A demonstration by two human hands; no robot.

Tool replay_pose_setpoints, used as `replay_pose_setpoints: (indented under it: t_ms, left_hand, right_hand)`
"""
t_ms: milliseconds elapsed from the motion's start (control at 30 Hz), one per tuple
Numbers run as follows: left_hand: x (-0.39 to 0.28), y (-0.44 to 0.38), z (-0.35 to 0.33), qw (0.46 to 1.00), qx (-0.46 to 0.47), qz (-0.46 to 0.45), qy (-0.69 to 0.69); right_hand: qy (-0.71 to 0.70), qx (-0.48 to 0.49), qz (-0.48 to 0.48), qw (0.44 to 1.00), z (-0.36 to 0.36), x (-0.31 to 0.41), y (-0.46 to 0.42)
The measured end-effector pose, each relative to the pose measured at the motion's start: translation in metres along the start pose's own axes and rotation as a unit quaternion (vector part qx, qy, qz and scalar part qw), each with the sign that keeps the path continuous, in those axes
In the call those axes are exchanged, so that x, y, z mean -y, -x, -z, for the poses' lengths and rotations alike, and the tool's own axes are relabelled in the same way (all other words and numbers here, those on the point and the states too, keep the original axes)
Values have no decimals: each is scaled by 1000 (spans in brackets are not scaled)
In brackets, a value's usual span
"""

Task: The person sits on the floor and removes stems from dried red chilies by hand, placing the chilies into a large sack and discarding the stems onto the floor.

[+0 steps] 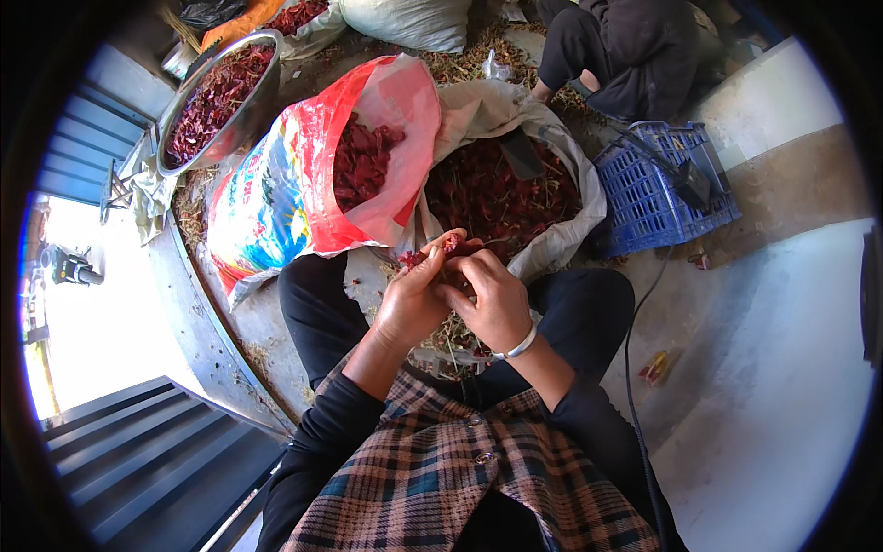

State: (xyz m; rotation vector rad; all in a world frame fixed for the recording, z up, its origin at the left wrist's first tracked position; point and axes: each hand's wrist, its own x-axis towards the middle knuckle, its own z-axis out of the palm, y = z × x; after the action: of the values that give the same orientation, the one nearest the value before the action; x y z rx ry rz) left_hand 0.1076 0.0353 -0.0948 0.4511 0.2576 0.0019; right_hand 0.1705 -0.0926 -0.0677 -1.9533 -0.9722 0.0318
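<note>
My left hand (414, 293) is closed on dark red dried pods (412, 259), which look like dried chillies. My right hand (491, 297), with a silvery bangle at its wrist, touches the same pods from the other side, its fingers bent; whether it grips one is unclear. Just beyond the hands, an open woven sack (592, 200) holds many red pods with pale stems, and a dark flat object (521, 155) lies on them. To its left leans a red, white and blue printed sack (276, 186) with brighter red pods (362, 162) inside.
A metal basin (269, 90) of red pods stands at the upper left. A blue plastic crate (662, 186) stands at the right, a black cable (629, 359) running down from it. Another person (635, 62) sits at the upper right. A full white sack (414, 24) and plant scraps lie beyond.
</note>
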Motion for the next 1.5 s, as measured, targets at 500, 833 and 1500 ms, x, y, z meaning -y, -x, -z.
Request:
replay_pose_setpoints:
  t_ms: [500,833,1500]
  left_hand:
    - [-13,18,-3,992,-34,38,-113]
    - [-9,25,-27,961,-55,29,-270]
    - [-12,25,-29,988,-10,24,-151]
  right_hand:
    - [-433,50,-272,858,25,-11,1]
    - [-118,-101,-19,988,25,7,8]
    - [-662,18,-358,658,39,-32,20]
